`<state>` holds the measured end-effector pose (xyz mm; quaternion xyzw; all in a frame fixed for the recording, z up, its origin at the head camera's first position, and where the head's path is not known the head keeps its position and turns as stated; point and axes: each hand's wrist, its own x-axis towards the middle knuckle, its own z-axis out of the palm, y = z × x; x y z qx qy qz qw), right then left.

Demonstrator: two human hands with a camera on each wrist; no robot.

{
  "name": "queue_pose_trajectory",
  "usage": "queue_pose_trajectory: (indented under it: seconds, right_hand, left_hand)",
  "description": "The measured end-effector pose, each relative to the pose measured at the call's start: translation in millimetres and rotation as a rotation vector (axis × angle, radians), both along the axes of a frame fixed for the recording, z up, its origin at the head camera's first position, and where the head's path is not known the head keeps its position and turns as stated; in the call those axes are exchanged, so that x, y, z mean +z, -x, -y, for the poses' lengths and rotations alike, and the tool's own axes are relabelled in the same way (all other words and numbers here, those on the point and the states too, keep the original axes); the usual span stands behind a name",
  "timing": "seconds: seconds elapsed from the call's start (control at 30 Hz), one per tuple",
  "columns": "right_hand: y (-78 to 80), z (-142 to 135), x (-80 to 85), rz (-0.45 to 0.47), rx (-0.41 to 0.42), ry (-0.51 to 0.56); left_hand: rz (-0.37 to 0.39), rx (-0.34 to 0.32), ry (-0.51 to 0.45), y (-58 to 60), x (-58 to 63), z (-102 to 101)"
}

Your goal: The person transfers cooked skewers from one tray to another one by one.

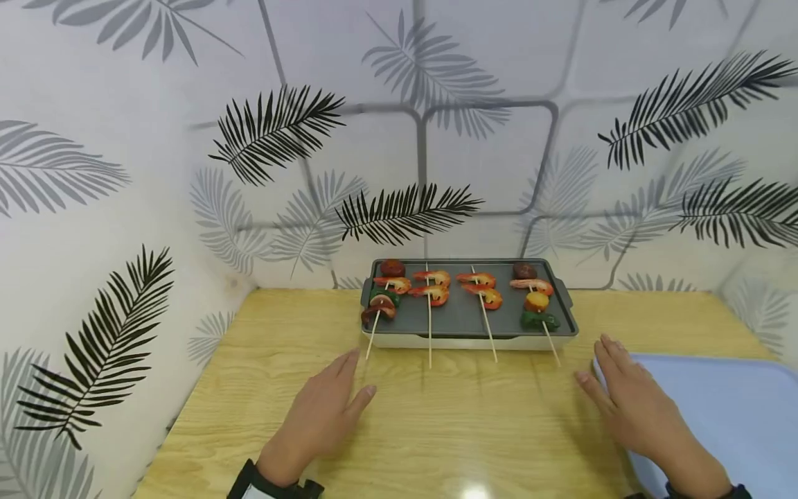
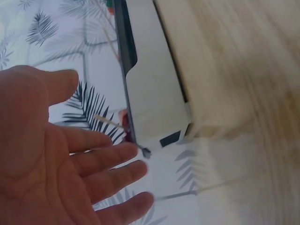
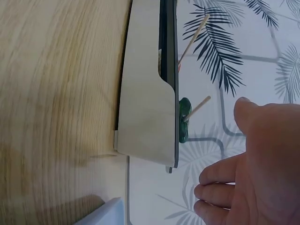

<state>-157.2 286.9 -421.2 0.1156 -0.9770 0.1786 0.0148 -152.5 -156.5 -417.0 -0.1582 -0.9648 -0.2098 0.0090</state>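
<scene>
A dark rectangular grill pan (image 1: 458,319) on a white base (image 2: 157,79) stands at the back of the table. Several skewers lie across it: at its left end a mixed skewer (image 1: 382,302) with a shrimp and a green piece, then two shrimp skewers (image 1: 430,296) (image 1: 483,296) in the middle, and at its right end a mixed skewer (image 1: 537,302) with yellow and green pieces. Their sticks poke over the front edge. My left hand (image 1: 324,409), empty with fingers extended, is in front of the pan's left end. My right hand (image 1: 639,402), also empty, is front-right of the pan, overlapping a blue tray's edge.
The light blue tray (image 1: 717,409) lies at the right of the wooden table (image 1: 461,423). A wall with a leaf pattern (image 1: 486,159) rises right behind the grill pan and along the left side.
</scene>
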Motion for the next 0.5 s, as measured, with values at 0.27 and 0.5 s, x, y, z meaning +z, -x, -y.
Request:
queue_pose_trajectory:
  seconds: [0.27, 0.5]
  right_hand:
    - [-3.0, -30.1, 9.4, 0.066, -0.113, -0.043]
    - [-7.7, -53.7, 10.3, 0.102, -0.233, -0.074]
  left_hand:
    - [-0.378, -0.020, -0.048, 3.4, 14.8, -7.4]
    - [-0.584, -0.199, -0.228, 1.2, 29.1, -60.7]
